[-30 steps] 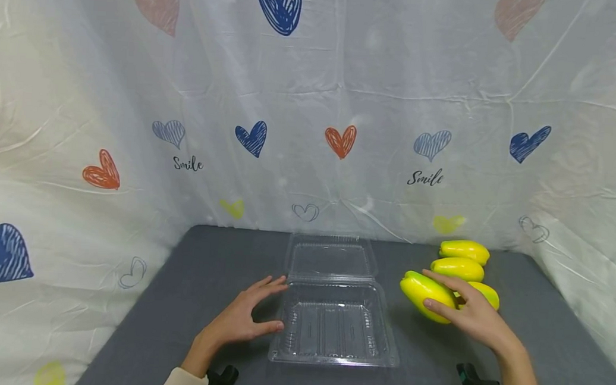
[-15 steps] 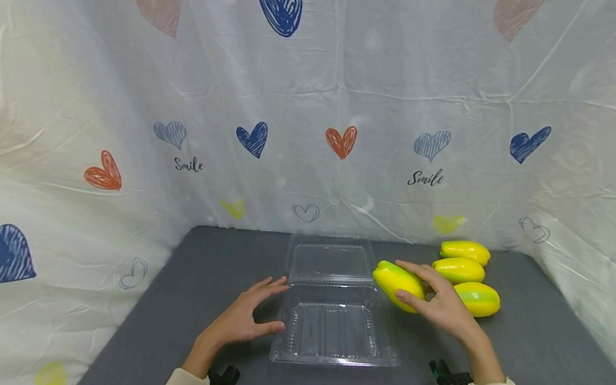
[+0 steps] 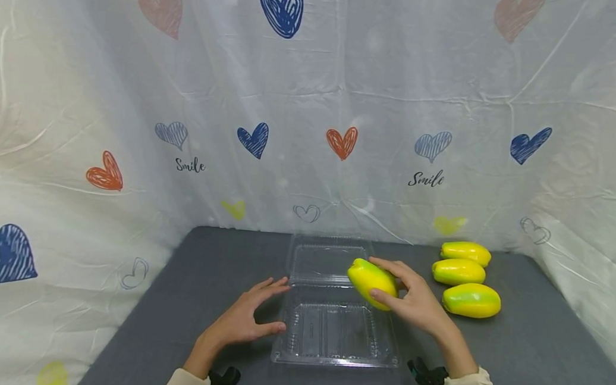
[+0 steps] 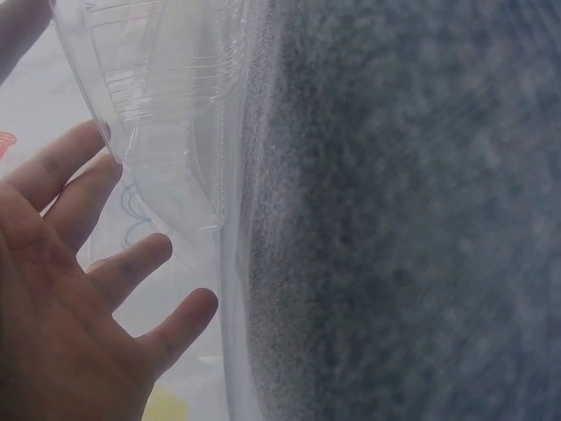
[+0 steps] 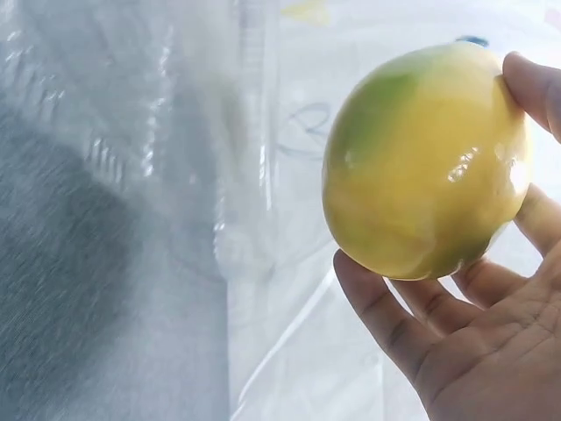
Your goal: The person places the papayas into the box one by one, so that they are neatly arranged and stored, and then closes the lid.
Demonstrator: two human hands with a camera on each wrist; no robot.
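Note:
My right hand grips a glossy yellow-green papaya between thumb and fingers. It holds the fruit above the right side of a clear plastic clamshell box. In the right wrist view the thumb is on one side of the papaya and the fingers curl under the other. At the box's left edge is my left hand, its fingers spread and relaxed. The left wrist view has its fingertips against or very near the clear wall; firm contact I cannot tell. The box's lid lies folded back, away from me.
Three more papayas lie in a column at the right: the far one, the middle one and the near one. A grey cloth covers the table. Behind hangs a white curtain printed with hearts.
My right hand has carried the papaya leftward from beside the other fruit to over the right part of the box. The left hand and the box have hardly moved.

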